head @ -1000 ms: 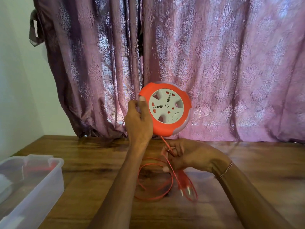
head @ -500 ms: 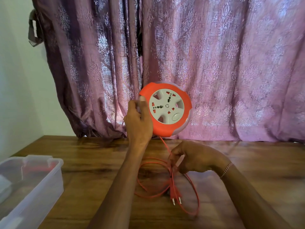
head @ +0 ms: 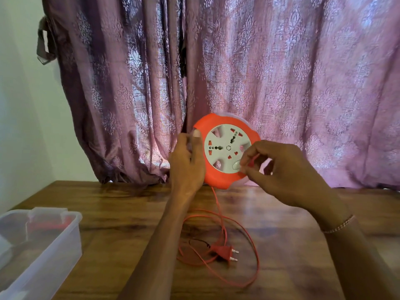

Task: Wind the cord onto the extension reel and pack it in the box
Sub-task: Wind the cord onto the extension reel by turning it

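**Reel held upright, cord loose on the table**

The left hand (head: 187, 164) grips the round orange plastic extension reel (head: 226, 151) by its left edge, above the wooden table (head: 292, 224). The right hand (head: 279, 169) pinches a strand of thin orange cord (head: 218, 215) at the reel's right side (remaining loops and the two-pin plug (head: 225, 253) lie below). A clear plastic box (head: 41, 245) sits far left.

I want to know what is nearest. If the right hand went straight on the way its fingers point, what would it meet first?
Probably the reel's white socket face; the right hand points left at it, though depth is unclear.
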Available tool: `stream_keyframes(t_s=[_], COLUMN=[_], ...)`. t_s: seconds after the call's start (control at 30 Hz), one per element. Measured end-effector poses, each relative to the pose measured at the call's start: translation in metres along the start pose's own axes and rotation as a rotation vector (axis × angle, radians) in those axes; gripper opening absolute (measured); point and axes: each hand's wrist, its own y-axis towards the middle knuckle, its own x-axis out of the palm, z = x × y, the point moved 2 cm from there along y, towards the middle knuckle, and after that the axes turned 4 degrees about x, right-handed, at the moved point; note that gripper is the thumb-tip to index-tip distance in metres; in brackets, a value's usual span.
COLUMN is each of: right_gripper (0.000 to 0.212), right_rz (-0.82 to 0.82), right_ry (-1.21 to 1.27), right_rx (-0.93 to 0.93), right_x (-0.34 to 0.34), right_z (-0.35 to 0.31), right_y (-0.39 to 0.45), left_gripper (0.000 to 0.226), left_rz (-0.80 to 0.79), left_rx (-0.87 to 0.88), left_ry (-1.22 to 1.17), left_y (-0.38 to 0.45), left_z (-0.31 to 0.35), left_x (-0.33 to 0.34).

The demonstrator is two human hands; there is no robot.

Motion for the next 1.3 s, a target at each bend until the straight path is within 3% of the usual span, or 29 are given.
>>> stream_keyframes(t_s=[0.2, 0.3, 0.47, 0.63, 0.77, 1.03, 1.13, 1.23, 1.3], right_gripper=[0.061, 0.067, 0.059, 0.065, 0.056, 0.068, 0.071, 0.06, 0.034], right_rz=[-0.014, -0.029, -0.062, -0.053, 0.046, 0.225, 0.204, 0.209, 0.255], right_ry=[-0.27, -0.336, -0.391, -0.531, -0.528, -0.475, -0.491, -0.43, -0.372], right_rx=[-0.141, -0.165, -0.14, -0.116, -0.105, 0.175, 0.214, 0.152, 0.029], right_x=[0.01, 0.009, 0.009, 0.014, 0.018, 0.023, 0.027, 0.024, 0.019], right_z=[0.003, 0.002, -0.002, -0.01, -0.012, -0.01, -0.012, -0.012, -0.011], right_y=[0.004, 0.003, 0.0, -0.001, -0.002, -0.002, 0.0, 0.0, 0.001], left_gripper=[0.039, 0.038, 0.041, 0.039, 0.039, 0.044, 0.044, 0.045, 0.045], left_rz=[-0.1, -0.159, -0.207, -0.198, -0.193, -0.164, -0.162, -0.154, -0.149], left_rx=[0.016, 0.035, 0.056, 0.065, 0.046, 0.037, 0.037, 0.025, 0.025], left_ry=[-0.016, -0.026, -0.007, -0.003, 0.022, 0.015, 0.008, -0.004, -0.007], left_y=[-0.001, -0.002, -0.004, -0.002, -0.003, -0.003, -0.004, -0.004, -0.003], left_z=[0.001, 0.002, 0.006, 0.004, 0.004, 0.007, 0.007, 0.007, 0.006], left_x=[0.003, 0.002, 0.006, 0.002, 0.002, 0.004, 0.003, 0.003, 0.003])
